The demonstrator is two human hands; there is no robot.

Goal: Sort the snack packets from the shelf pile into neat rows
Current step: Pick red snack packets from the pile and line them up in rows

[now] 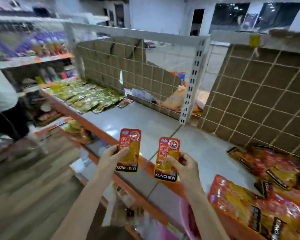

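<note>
My left hand (111,158) pinches a red and orange snack packet (131,144) marked KONCHEW, held upright over the shelf's front edge. My right hand (184,164) pinches a second packet of the same kind (169,153), a little lower and to the right. A loose pile of the same red packets (267,184) lies on the grey shelf (137,118) at the right. Farther along the shelf at the left lie rows of yellow-green packets (83,94).
A wire grid backed with brown cardboard (260,94) closes the shelf's back. A white slotted upright (191,80) stands between two bays. The shelf has an orange front lip (97,125). A person in a white top (0,90) stands at the left by other shelves.
</note>
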